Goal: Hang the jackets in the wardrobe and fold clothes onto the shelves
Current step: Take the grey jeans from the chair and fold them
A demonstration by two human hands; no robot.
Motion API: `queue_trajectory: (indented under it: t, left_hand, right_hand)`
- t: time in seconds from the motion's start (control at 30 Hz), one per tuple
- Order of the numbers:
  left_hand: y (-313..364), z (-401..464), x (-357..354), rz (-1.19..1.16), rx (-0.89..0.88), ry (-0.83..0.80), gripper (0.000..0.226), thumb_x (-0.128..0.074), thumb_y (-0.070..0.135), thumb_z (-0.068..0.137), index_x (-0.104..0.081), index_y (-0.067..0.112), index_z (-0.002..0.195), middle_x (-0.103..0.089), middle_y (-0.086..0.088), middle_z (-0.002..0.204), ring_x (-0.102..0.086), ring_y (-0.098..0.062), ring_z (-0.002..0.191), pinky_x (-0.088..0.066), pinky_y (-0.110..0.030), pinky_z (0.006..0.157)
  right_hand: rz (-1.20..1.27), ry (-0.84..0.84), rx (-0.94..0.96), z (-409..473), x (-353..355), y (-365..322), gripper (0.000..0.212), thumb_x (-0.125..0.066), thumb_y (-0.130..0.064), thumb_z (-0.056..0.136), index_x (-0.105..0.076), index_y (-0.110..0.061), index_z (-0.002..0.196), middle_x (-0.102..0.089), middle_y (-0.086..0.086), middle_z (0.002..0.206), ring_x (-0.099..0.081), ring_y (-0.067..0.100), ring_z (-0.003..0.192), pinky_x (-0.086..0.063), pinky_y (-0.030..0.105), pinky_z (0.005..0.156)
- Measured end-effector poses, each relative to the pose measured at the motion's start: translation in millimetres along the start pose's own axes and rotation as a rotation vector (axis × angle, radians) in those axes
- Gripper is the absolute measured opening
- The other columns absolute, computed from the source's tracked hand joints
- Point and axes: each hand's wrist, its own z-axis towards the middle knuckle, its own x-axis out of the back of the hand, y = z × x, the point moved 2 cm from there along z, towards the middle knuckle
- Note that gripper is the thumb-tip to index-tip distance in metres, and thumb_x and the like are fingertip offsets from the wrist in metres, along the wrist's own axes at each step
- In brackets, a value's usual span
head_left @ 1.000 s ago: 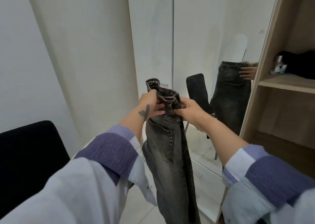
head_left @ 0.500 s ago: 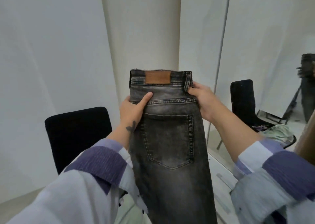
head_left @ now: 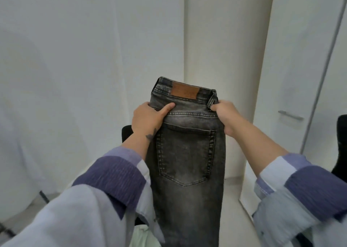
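Note:
A pair of dark grey jeans [head_left: 185,152], folded lengthwise with a back pocket and a brown leather patch facing me, hangs upright in front of me. My left hand [head_left: 148,116] grips the left side just under the waistband, thumb lying across the denim. My right hand [head_left: 224,115] grips the right edge at a belt loop. The legs drop out of view at the bottom.
A black chair [head_left: 126,134] stands behind the jeans, mostly hidden. A white wardrobe door [head_left: 300,77] with a metal handle [head_left: 290,115] is on the right, and another dark chair edge [head_left: 340,143] at far right. Pale cloth [head_left: 142,235] lies below.
My view has swung left, away from the open shelves and the mirror. The jeans turned from edge-on to flat, back pocket facing me, and both hands kept their hold.

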Motion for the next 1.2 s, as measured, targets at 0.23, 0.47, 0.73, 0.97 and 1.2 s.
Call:
queue_trajectory:
  t: [0.23,0.47,0.73,0.97,1.2]
  left_hand:
    - [-8.0,33.7,48.1,0.129,0.038,0.074,0.064,-0.064,0.075,0.065,-0.073,0.016,0.087,-0.073,-0.008,0.094,-0.067,-0.028,0.092,-0.052,-0.031,0.077]
    - [4.8,60.3,80.0,0.16,0.043,0.109,0.062,-0.064,0.074,0.066,-0.067,0.013,0.075,-0.069,-0.008,0.084,-0.066,-0.029,0.083,-0.044,-0.028,0.066]
    - [-17.2,70.2,90.7,0.216,0.053,0.112,0.062,-0.063,0.075,0.067,-0.066,0.014,0.079,-0.063,-0.004,0.081,-0.065,-0.029,0.085,-0.043,-0.029,0.067]
    - [-42.1,117.7,80.2,0.194,0.045,0.14,0.064,-0.063,0.074,0.067,-0.071,0.014,0.09,-0.065,-0.003,0.085,-0.065,-0.027,0.087,-0.045,-0.028,0.069]
    - [-105.8,192.6,32.9,0.172,0.091,0.131,0.071,-0.062,0.078,0.062,-0.071,0.017,0.097,-0.07,-0.005,0.099,-0.065,-0.027,0.096,-0.049,-0.03,0.076]
  right_hand:
    - [-0.037,-0.071,0.015,16.6,-50.4,-37.1,0.014,-0.049,-0.005,0.089,-0.061,-0.007,0.095,-0.065,0.018,0.1,-0.063,0.028,0.085,-0.049,0.033,0.073]
    - [-0.032,-0.1,0.036,26.9,-79.8,-68.8,0.03,-0.051,-0.008,0.087,-0.056,0.001,0.115,-0.065,0.017,0.107,-0.065,0.03,0.094,-0.053,0.04,0.084]
    - [-0.022,-0.128,0.014,35.1,-109.4,-52.4,0.023,-0.049,-0.011,0.09,-0.058,-0.003,0.11,-0.064,0.015,0.104,-0.063,0.028,0.092,-0.049,0.032,0.076]
    - [-0.057,-0.103,0.113,83.4,-144.6,-46.0,0.018,-0.043,-0.006,0.091,-0.06,-0.011,0.094,-0.061,0.009,0.091,-0.059,0.026,0.085,-0.044,0.03,0.072]
    - [-0.088,-0.085,0.079,168.9,-190.5,-8.0,0.023,-0.042,-0.004,0.091,-0.06,-0.009,0.103,-0.062,0.01,0.094,-0.059,0.027,0.085,-0.046,0.031,0.073]
